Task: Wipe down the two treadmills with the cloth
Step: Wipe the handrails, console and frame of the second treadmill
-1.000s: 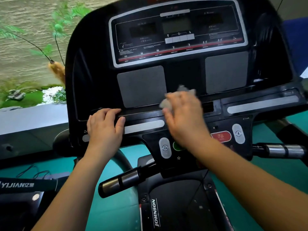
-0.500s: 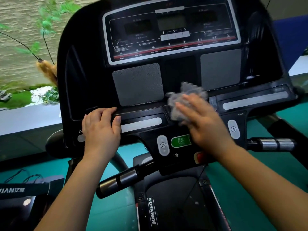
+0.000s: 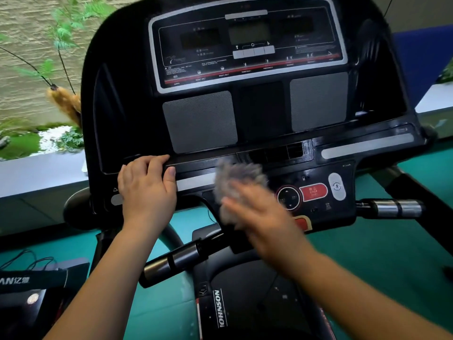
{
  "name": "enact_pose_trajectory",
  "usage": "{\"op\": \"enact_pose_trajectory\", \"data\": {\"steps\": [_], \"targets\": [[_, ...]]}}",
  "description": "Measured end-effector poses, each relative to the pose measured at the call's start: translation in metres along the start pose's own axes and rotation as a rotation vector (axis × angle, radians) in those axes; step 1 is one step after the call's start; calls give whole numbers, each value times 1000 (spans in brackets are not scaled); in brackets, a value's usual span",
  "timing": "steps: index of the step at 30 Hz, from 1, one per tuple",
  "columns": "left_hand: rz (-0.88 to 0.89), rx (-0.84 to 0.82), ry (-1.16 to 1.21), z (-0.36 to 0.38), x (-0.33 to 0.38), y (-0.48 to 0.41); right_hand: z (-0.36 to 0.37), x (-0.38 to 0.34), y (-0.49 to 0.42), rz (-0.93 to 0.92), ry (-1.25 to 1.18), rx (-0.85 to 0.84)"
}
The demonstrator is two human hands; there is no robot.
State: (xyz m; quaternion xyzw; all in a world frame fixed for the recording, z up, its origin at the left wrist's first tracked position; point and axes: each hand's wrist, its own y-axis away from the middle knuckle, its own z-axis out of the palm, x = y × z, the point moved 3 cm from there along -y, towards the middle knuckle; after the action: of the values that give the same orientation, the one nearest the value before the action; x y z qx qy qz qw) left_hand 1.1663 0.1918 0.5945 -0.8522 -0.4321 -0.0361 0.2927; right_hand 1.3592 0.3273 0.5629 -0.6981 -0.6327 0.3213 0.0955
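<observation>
A black treadmill console (image 3: 137,94) fills the view, with a display panel (image 3: 247,42) on top and a red stop button (image 3: 313,192) lower right. My right hand (image 3: 259,217) presses a grey fluffy cloth (image 3: 235,182) flat against the lower button panel, fingers straight and motion-blurred. My left hand (image 3: 147,190) rests on the console's lower left ledge, fingers curled over its edge beside a silver strip.
Two silver-banded handlebars stick out: one (image 3: 176,261) under my hands, one (image 3: 392,208) at right. The treadmill belt housing (image 3: 245,303) lies below. Part of a second black machine (image 3: 31,290) shows at lower left. Teal floor (image 3: 380,253) surrounds. A window ledge (image 3: 36,173) is behind.
My right hand has swept the cloth leftward and down from the centre recess onto the button panel, uncovering the round control and stop button. My left hand has stayed on the ledge.
</observation>
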Motion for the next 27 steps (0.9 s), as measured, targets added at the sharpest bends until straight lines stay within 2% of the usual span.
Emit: {"op": "enact_pose_trajectory", "data": {"steps": [3,6,11,15,17,19,21,24,27], "targets": [[1,4,1,0,-1,1,13,-8,15,-89,48,-92],[5,10,4,0,-1,1,-12,18,27,-83,77,-68],[-4,18,6,0,1,2,-55,68,50,178,51,127],[-5,30,14,-1,1,3,-53,64,52,309,53,224],[-4,30,20,-1,2,3,-38,38,43,240,26,190],[-12,30,31,-3,2,3,-21,16,38,75,2,86],[-29,48,74,-6,7,4,-16,12,40,-14,18,7],[16,110,136,-10,34,8,-24,31,51,-46,40,-45],[165,105,159,-5,81,14,-43,55,59,43,32,16]]}}
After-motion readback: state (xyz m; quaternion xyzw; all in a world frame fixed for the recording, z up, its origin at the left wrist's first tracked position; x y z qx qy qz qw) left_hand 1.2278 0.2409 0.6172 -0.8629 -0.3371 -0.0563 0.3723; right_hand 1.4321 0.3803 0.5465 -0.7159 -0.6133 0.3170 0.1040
